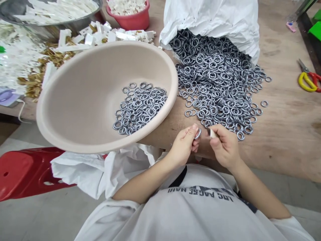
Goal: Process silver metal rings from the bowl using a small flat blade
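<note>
Between the thumb and fingers of my left hand [184,144] is one grey ring [198,134]. My right hand [225,145], just beside it, grips a small knife [212,134] with a whitish handle; its short dark tip points toward the ring without clearly touching it. Behind both hands spreads a large heap of grey rings [220,90], spilling from a white sack [213,16]. On the left stands a wide beige basin [72,100], tilted toward me, with a pile of similar rings [142,108] at its right side.
Scissors [308,78] with yellow and red handles lie at the right. White and brown pieces [92,36] crowd the back left, near a metal bowl [37,26] and a red tub [132,18]. A red stool [27,170] stands below the table's edge.
</note>
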`<state>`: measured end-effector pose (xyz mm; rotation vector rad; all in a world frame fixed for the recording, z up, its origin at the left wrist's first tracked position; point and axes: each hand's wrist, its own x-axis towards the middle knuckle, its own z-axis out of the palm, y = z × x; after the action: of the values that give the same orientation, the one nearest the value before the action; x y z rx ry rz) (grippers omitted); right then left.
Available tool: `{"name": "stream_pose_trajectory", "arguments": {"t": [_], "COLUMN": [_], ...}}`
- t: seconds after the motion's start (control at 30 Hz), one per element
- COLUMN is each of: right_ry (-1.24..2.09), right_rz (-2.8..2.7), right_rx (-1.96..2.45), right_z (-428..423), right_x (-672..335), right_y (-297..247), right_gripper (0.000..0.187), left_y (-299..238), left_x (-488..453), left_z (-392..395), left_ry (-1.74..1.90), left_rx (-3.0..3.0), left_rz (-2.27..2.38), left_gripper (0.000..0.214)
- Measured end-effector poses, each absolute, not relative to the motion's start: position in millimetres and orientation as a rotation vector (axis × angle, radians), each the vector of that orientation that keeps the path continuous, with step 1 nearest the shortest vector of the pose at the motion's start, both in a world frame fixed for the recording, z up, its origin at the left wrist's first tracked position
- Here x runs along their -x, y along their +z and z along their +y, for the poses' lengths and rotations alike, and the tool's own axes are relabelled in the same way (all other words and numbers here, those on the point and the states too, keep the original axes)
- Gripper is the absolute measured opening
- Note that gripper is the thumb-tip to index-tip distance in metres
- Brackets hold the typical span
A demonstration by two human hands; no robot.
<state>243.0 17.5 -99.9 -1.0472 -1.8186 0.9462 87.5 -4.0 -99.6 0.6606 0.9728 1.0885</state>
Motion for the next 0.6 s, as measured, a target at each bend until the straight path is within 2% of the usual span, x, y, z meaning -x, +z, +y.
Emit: {"name": "stream_pose_trajectory", "arguments": {"t": [0.13, 0.27, 0.47, 0.6], "right_ry": [0.657, 0.538, 0.555, 0.633], "right_rz": [-2.131, -2.183, -2.227, -2.067], "right_rx": [1.041, 1.046, 1.066, 1.324], "right_z": [10, 7, 9, 21], "right_x": [-245, -242, -241, -247], "right_y": [-97, -98, -99, -105], "right_gripper": [0.034, 0.038, 0.040, 0.040], "left_y": [-96, -94, -98, -100], "left_x": [-90, -93, -94, -92], "left_z": [-6, -7, -8, -14], "left_ry": [1.123, 1.132, 1.151, 1.091], "left_rx": [-0.565, -0.521, -0.533, -0.623], "left_rz": [1.001, 1.023, 1.061, 0.980], "left_gripper": [0.051, 0.051, 0.052, 0.052]}}
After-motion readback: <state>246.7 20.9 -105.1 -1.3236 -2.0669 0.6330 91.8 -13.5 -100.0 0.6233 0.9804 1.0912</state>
